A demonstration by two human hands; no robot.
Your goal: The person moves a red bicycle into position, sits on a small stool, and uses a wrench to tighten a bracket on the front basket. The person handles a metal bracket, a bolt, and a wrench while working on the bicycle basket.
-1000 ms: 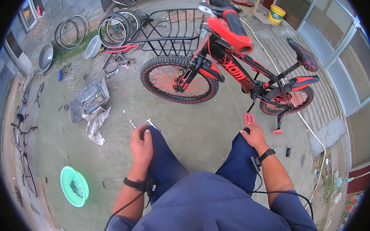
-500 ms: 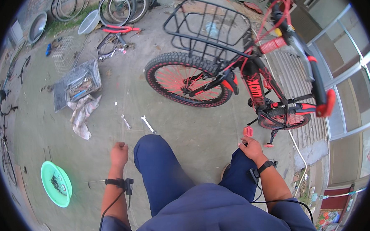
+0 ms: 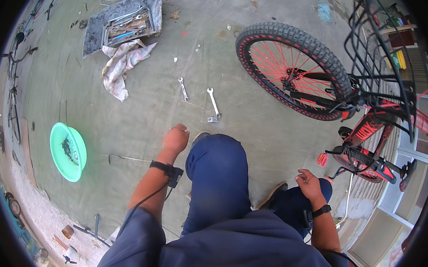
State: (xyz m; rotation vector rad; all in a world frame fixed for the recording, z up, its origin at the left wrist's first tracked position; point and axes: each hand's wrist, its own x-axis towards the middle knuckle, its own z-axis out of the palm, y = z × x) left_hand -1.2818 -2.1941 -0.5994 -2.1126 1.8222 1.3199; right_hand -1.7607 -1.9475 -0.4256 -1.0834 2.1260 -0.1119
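My left hand (image 3: 176,138) hangs above the concrete floor, left of my left knee, its fingers curled in with nothing visible in them. Nearest to it are two metal wrenches: a smaller wrench (image 3: 183,89) and a longer open-ended wrench (image 3: 214,102). By the longer one's lower end lies a small metal piece (image 3: 213,119). My right hand (image 3: 309,184) rests on my right knee, fingers loosely bent and slightly apart, holding nothing. Ahead and to the right of it is a black and red bicycle (image 3: 359,135), its front wheel (image 3: 338,59) turned toward me.
A green basin (image 3: 82,155) with small dark parts stands at the left. Farther off are a grey tray (image 3: 92,36) of tools and a stained cloth (image 3: 115,73). A thin metal rod (image 3: 133,158) lies beside my left forearm. The bicycle's basket (image 3: 376,52) juts out at right.
The view has swung left and down, so the bicycle sits farther right and the tool tray higher. My left hand stays beside the left knee, my right on the right knee; the wrenches lie as before.
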